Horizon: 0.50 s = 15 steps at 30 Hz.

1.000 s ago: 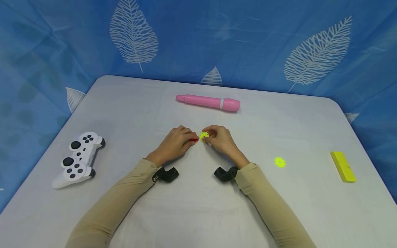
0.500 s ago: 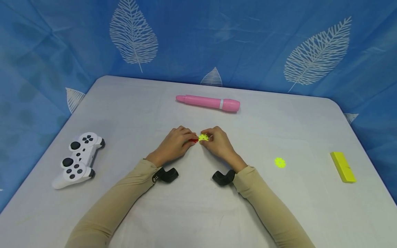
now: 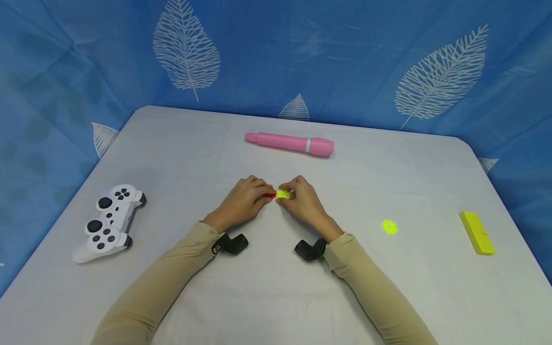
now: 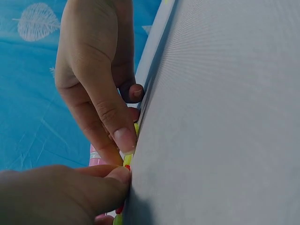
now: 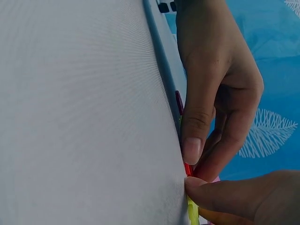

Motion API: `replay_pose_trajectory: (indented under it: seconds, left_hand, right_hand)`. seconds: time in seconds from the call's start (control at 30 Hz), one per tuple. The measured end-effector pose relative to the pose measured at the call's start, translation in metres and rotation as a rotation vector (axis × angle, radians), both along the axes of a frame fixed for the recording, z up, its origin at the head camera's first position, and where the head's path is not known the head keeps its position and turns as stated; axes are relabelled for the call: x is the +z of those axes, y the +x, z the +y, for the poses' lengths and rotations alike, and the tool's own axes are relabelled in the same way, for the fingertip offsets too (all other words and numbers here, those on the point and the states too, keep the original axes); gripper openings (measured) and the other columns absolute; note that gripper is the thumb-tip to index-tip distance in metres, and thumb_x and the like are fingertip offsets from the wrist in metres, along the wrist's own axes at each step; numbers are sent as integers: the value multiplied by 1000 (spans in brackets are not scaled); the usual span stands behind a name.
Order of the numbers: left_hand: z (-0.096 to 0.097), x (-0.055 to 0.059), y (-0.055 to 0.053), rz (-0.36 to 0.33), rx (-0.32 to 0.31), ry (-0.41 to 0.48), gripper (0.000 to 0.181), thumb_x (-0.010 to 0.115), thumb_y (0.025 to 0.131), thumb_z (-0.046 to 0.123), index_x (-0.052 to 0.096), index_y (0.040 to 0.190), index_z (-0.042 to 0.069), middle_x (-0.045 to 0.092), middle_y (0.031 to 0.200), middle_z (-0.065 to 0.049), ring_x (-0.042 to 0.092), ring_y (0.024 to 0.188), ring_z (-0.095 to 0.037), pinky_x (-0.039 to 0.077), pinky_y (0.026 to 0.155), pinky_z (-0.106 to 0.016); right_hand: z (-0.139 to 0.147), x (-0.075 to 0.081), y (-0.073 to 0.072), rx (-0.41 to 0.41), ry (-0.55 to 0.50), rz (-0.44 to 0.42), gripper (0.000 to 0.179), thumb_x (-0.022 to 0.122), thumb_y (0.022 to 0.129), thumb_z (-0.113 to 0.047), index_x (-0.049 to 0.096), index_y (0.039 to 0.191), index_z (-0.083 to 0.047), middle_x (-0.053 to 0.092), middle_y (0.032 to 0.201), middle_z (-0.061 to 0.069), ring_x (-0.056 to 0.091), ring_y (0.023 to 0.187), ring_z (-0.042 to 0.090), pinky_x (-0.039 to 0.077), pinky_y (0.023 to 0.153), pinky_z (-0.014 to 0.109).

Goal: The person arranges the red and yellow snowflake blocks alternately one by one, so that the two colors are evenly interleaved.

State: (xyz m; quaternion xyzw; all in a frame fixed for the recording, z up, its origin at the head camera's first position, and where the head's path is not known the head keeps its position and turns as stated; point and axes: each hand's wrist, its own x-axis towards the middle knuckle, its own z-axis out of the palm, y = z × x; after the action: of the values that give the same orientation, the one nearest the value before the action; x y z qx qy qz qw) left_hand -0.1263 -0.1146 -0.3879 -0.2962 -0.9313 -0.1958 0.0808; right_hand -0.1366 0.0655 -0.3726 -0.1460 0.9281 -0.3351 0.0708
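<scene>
Head view: right hand [image 3: 305,205], fingers pinching a yellow disc [image 3: 282,193], has edged toward the red piece [image 3: 270,195] the left hand [image 3: 242,201] pinches (so edges seemingly meet).

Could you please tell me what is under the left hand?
A red piece pokes out from under the left hand; the wrist views also show a dark red edge and a yellow sliver. What the palm covers cannot be seen.

The controller [image 3: 111,220] lies left, the block [image 3: 477,233] right (hands [image 3: 243,200] [image 3: 305,201] between).
</scene>
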Motion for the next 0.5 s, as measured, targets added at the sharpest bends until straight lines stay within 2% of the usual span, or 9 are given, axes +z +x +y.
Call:
replay_pose_trajectory:
  seconds: [0.2, 0.5]
  left_hand:
    - [0, 1, 1, -2, 3, 3, 21, 57, 89, 21, 68, 106, 15, 65, 105, -2, 55, 98, -21, 43, 80, -39]
    - [1, -1, 1, 4, 3, 22, 20, 58, 88, 21, 68, 105, 15, 64, 106, -2, 55, 98, -21, 43, 80, -39]
  right_hand:
    - [0, -1, 0, -1, -1, 0, 36, 71, 77, -18, 65, 110, -4, 55, 98, 11, 51, 72, 15, 39, 63, 22]
    - [5, 8, 8, 28, 25, -92, 48, 71, 78, -23, 57, 121, -9, 50, 108, 13, 51, 81, 18, 40, 65, 24]
